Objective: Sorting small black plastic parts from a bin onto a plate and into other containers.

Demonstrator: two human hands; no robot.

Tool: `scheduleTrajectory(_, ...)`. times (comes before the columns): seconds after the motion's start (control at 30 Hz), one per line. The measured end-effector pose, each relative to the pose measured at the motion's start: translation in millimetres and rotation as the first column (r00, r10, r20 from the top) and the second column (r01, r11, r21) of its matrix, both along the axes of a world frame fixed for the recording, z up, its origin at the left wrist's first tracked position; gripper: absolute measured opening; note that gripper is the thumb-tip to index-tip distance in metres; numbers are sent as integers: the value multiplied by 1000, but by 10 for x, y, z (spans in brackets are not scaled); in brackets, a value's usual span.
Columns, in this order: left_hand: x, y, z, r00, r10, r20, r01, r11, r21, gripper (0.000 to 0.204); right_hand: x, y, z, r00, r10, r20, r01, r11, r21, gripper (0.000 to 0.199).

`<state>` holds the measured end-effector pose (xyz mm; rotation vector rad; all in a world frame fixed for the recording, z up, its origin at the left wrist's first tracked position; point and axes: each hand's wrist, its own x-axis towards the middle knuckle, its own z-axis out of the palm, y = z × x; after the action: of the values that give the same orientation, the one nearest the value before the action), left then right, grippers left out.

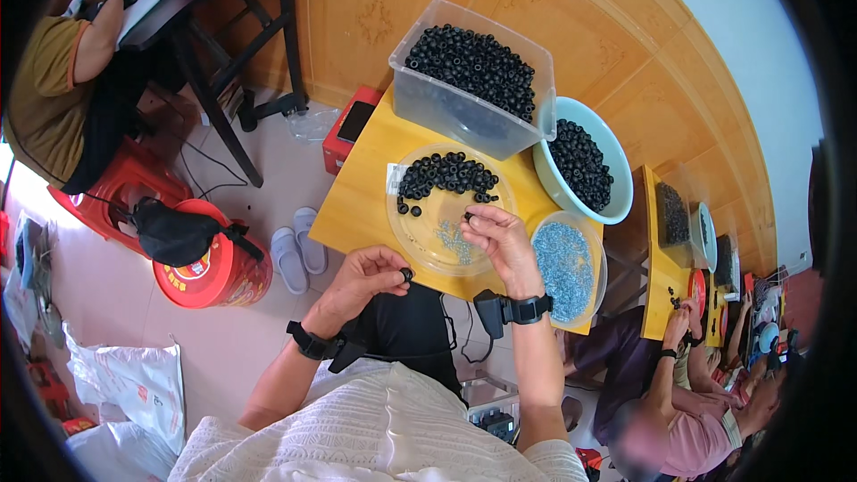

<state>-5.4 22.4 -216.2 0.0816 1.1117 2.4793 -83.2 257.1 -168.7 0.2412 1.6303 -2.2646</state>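
Observation:
My left hand (360, 284) is closed in a pinch on a small black ring-like part (407, 275), just off the near edge of the yellow table. Over the shallow round clear tray (403, 234), my right hand (502, 239) pinches a small dark piece (469, 216), mostly covered by the fingertips. A heap of black ring-like parts (446, 173) lies in the tray's far half. Nearer to me in that tray is a scatter of tiny shiny pieces (453, 241). Right of my right hand stands a round tub full of small pale-blue shiny pieces (564, 268).
On the yellow table (348, 214) stand a clear bin (473, 120) and a light-blue basin (618, 156), both holding black parts. A red bucket (210, 259) with a black cap and grey slippers (287, 261) are left. People work at both sides.

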Motion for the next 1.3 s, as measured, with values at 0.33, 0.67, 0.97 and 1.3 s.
scheduleTrajectory(0.33,-72,57,108,999,38,-34,-38,999,-25,15,519,-414,317,965,143,-222,-62,941,334,15)
scheduleTrajectory(0.67,-60,106,145,999,49,-18,-49,999,21,15,741,-594,415,754,388,-530,143,691,708,16)
scheduleTrajectory(0.97,-46,151,77,997,58,-52,-57,998,20,15,784,-654,464,694,493,-525,219,550,806,14)
scheduleTrajectory(1.3,-16,257,27,979,157,-130,-162,986,-28,14,799,-678,319,749,415,-517,257,537,804,13)
